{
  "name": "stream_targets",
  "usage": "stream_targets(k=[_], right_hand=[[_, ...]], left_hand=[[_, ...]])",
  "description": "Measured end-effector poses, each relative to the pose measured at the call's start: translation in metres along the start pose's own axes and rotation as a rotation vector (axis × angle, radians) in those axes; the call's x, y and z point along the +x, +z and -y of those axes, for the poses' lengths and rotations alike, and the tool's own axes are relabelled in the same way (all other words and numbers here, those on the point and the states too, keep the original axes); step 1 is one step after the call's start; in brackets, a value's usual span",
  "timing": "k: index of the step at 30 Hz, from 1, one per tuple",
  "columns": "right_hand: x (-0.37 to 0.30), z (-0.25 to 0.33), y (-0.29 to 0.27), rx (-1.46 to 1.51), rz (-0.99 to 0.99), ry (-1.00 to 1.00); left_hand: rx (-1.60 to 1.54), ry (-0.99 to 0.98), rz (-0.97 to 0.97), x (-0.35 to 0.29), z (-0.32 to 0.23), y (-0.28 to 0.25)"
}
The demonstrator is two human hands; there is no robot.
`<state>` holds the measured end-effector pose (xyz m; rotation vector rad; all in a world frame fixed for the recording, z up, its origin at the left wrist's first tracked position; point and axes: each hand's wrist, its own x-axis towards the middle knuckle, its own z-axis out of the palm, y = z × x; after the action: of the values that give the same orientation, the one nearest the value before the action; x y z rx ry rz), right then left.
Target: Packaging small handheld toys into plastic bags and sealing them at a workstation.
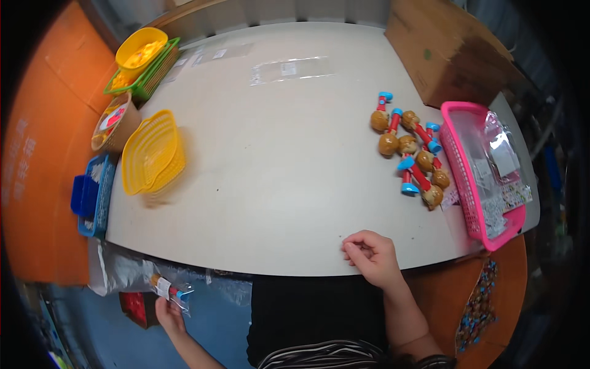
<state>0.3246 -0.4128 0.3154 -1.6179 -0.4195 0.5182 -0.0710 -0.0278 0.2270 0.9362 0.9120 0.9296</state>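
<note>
Beyond the table's near left edge, my left hand (169, 313) pinches a clear plastic bag with a small toy figure (175, 292) inside. A white label shows on this bag. My right hand (375, 255) rests at the near edge of the table, its fingers loosely curled and nothing visible in them. Several toy figures (424, 161) with round brown heads, red bodies and blue feet lie in a loose group to the right, farther off than my right hand.
A pink basket (467, 175) of packets and a cardboard box (442, 55) stand at right. At left are a yellow basket (153, 154), a tan basket (126, 126), a blue basket (106, 197) and a yellow bowl (132, 46). Clear bags (264, 74) lie at the back.
</note>
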Motion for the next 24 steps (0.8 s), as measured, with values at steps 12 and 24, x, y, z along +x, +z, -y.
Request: stream_targets(k=[12,24], right_hand=[[-0.008,0.016,0.012,-0.233,-0.039,-0.228],[0.0,0.013,0.014,-0.348,-0.212,-0.18]], left_hand=[[0.24,0.002,-0.4,0.127,0.159,-0.009],[0.687,0.828,0.626,0.024,-0.033,0.393]])
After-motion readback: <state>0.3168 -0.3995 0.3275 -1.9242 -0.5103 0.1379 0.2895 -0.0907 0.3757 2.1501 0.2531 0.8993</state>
